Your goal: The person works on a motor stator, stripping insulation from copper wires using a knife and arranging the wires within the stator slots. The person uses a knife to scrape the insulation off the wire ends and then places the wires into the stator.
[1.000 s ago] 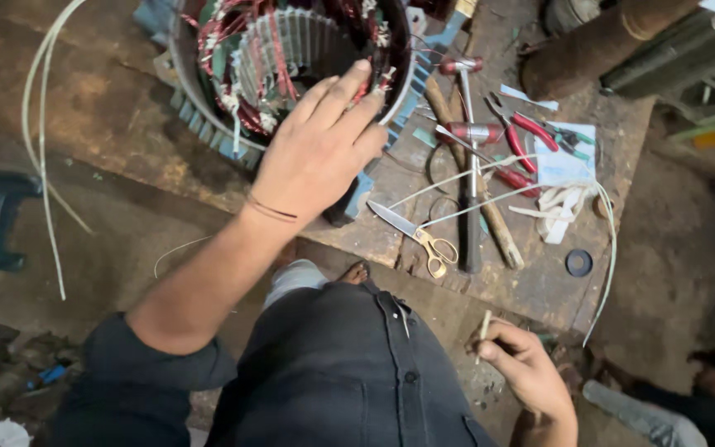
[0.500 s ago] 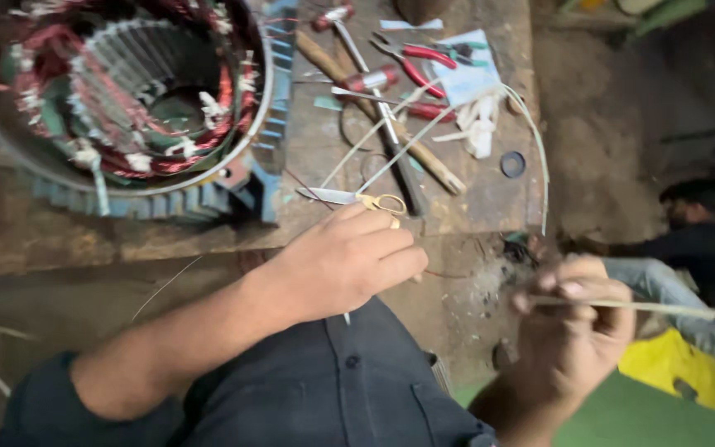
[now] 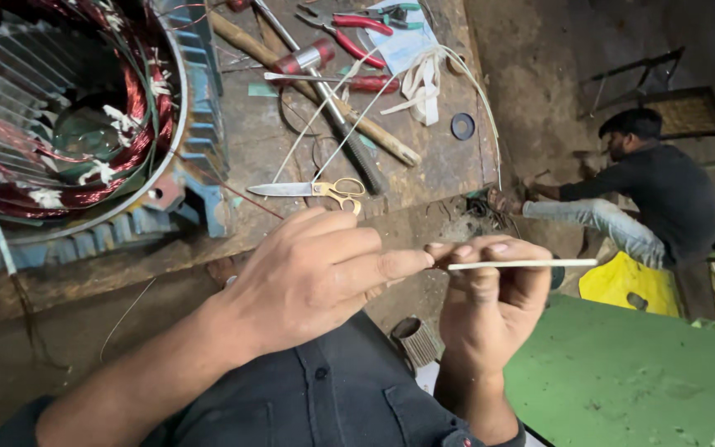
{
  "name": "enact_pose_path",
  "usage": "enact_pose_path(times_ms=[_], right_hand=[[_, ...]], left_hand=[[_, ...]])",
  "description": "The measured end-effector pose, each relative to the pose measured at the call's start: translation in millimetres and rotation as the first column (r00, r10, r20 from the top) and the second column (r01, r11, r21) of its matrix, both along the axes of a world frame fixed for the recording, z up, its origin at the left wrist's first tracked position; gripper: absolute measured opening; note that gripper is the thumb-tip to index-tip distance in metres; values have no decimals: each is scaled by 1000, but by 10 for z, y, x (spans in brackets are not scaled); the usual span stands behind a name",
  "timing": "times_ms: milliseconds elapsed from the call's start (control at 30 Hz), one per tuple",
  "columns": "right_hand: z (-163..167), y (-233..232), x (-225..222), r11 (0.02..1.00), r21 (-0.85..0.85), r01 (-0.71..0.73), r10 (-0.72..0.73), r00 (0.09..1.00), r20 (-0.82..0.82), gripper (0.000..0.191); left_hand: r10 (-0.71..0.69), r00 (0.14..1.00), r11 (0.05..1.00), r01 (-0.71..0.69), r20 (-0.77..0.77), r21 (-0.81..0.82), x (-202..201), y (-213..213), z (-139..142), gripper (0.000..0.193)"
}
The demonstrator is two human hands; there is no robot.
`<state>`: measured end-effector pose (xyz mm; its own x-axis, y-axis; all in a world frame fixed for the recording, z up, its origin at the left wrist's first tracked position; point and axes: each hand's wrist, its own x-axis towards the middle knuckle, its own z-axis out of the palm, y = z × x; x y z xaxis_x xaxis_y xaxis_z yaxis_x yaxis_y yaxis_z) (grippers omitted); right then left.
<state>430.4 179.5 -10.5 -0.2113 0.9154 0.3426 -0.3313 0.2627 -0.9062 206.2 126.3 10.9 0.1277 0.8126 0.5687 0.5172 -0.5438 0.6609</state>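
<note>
Two hands (image 3: 407, 273), thin white stick (image 3: 531, 264) pinched between

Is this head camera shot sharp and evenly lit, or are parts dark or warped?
Head view: both hands, left hand and right hand, and the thin pale stick look sharp and well lit; the top right corner falls dark; the round copper-wound motor stator bulges from wide-angle distortion.

Upper left blocked by stator (image 3: 68, 124). Top centre of worktop (image 3: 275, 141) crowded: scissors (image 3: 308, 189), hammer (image 3: 324, 91), pliers (image 3: 357, 25), wires. Bare strip of worktop between stator and scissors. Open space lower right above green surface (image 3: 639, 372); a person (image 3: 647, 190) crouches upper right.
</note>
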Motion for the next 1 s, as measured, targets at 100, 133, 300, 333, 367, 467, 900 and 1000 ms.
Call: enact_pose_path(times_ms=[100,133,300,333,367,467,900,1000], right_hand=[[-10,-27,-27,999,-45,-21,20,1000,-19,21],[-7,-36,-34,998,-58,-23,21,999,-31,21],[8,-62,-58,993,-121,-12,2,996,-85,21],[11,-63,-60,990,-140,-16,4,996,-90,21],[11,-65,-62,987,-160,-21,6,995,-95,22],[5,-71,-63,990,-125,-58,49,996,-79,23],[33,-85,-48,998,35,-51,49,997,61,21],[71,-79,-41,993,115,-35,18,989,146,20]], left_hand=[[6,1000,1000,-6,-6,2,0,-7,11,47],[12,1000,1000,-12,-9,4,3,-9,16,46],[17,1000,1000,-17,-14,13,11,-21,20,43],[20,1000,1000,-19,-13,14,10,-24,19,43],[20,1000,1000,-20,-11,14,9,-28,17,42],[22,1000,1000,-21,-5,17,5,-37,11,41],[49,998,997,-47,-27,57,-2,-80,10,41],[47,998,997,-45,-32,63,-4,-87,14,40]])
